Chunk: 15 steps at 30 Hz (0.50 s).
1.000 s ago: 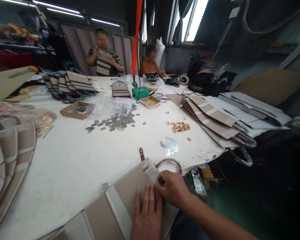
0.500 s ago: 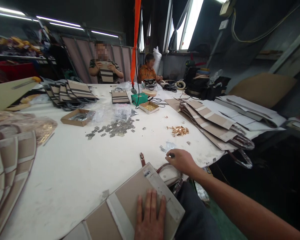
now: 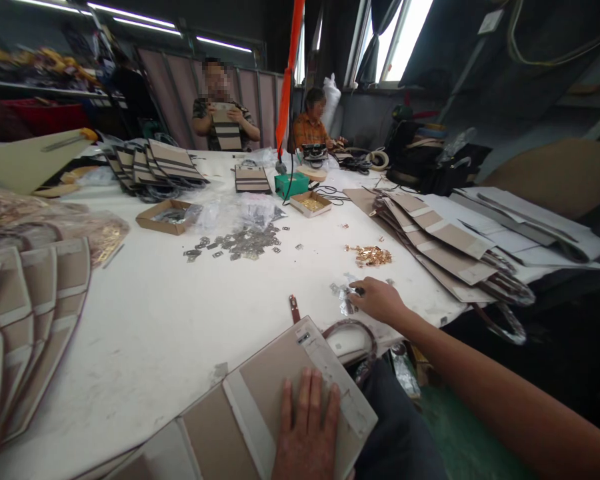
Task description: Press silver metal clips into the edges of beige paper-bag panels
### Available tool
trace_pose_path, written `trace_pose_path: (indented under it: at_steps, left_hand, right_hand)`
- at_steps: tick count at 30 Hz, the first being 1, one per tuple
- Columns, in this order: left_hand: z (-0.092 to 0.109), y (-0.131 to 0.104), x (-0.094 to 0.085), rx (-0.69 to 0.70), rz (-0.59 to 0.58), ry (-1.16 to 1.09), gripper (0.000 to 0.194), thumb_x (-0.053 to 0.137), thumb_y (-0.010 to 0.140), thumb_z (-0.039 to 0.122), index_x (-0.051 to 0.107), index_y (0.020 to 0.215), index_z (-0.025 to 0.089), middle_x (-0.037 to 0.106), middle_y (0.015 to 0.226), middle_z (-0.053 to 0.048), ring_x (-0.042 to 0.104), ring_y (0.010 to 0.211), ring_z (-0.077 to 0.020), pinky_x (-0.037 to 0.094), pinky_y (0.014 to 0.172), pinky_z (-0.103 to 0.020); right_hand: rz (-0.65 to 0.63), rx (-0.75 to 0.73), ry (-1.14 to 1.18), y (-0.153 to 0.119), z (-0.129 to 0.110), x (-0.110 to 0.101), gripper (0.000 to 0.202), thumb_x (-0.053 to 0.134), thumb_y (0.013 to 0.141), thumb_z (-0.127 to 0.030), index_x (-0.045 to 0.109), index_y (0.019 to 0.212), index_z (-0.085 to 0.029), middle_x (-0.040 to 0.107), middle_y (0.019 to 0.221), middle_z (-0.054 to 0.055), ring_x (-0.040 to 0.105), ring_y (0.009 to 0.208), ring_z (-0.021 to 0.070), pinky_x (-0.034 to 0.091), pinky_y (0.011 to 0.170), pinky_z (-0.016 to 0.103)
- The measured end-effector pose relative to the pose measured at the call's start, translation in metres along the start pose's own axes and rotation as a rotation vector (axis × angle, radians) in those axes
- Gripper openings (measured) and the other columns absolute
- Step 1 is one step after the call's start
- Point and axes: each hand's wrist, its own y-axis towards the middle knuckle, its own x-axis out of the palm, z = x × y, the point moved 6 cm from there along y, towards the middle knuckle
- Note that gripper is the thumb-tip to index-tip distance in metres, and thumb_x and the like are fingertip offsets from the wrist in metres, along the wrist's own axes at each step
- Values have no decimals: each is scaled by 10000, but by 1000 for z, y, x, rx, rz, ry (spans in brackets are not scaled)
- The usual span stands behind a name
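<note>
Head view: right hand point(image 3: 380, 301) fingertips among blurred silver pieces point(image 3: 344, 293)

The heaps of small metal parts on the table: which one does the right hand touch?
The right hand touches the small silvery heap nearest the table edge, not the gold heap or the wide grey scatter.

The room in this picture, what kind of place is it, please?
Probably a small workshop assembling bags: fanned stacks of flat tan bag panels, loose metal fittings on the white table, and people working at its far end.
</note>
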Motion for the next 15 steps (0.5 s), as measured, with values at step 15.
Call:
trace_pose_path:
  at_steps: [15]
  left_hand:
    - [4, -2, -5, -43, -239, -86, 1110, 820, 644, 509, 376, 1625, 238, 295, 1723, -206, 219, 1603, -449, 44, 1295, -689]
  right_hand:
    - [-162, -141, 119, 58, 0, -1, 295, 780, 732, -259, 846, 1017, -289, 803, 989, 16, 714, 872, 216, 511, 738, 272]
